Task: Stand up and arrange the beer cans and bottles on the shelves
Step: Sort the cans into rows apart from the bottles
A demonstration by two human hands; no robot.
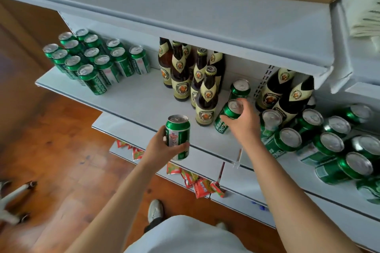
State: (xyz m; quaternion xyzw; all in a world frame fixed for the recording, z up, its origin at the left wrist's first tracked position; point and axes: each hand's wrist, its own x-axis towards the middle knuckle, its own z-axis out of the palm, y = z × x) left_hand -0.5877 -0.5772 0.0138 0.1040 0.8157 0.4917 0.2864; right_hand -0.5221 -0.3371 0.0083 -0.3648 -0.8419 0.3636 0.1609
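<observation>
You are mid-stocking, a can in each hand. Your left hand (pixel 162 146) has its fingers wrapped around an upright green can (pixel 178 136) held just off the shelf's (pixel 131 98) front edge. Your right hand (pixel 241 121) grips a second can (pixel 227 116) by its top, tilted, on the shelf just right of the brown bottles (pixel 193 76). A third can (pixel 239 88) stands behind it. Next, I judge, you set the tilted can upright, then place the left one beside it.
</observation>
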